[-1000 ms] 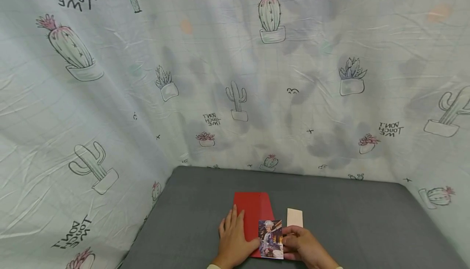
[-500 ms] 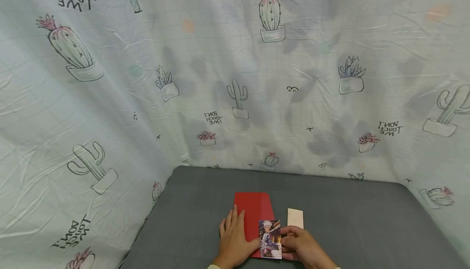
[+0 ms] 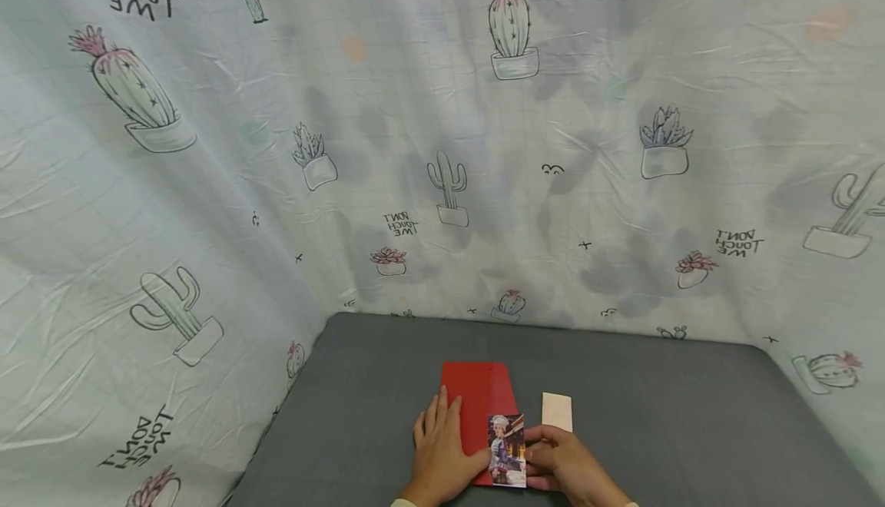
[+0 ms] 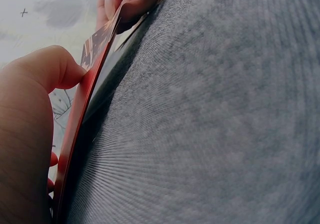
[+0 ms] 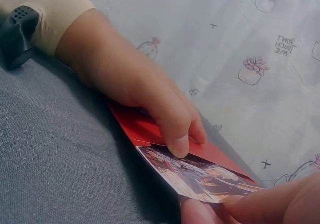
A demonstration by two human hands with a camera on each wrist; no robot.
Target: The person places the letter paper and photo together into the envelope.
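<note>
A red envelope (image 3: 466, 388) lies flat on the grey table. My left hand (image 3: 445, 449) rests on it with fingers extended, its thumb pressing by the edge where the photo card meets the envelope. The glossy photo card (image 3: 507, 453), printed with a figure in a white hat, is partly inside the envelope's opening; its right part sticks out. My right hand (image 3: 563, 461) pinches the card's outer edge between thumb and fingers. In the right wrist view, the card (image 5: 195, 176) slants into the red envelope (image 5: 137, 126) under the left thumb (image 5: 178, 146).
A cream paper piece (image 3: 557, 411) lies just beyond my right hand, which hides its near part. The grey table (image 3: 657, 407) ends at a hanging cactus-print cloth (image 3: 553, 207) at the back and sides.
The photo card has slid left, deeper into the envelope, so less of it shows. My right hand has moved slightly left with it; the left hand and envelope have stayed in place.
</note>
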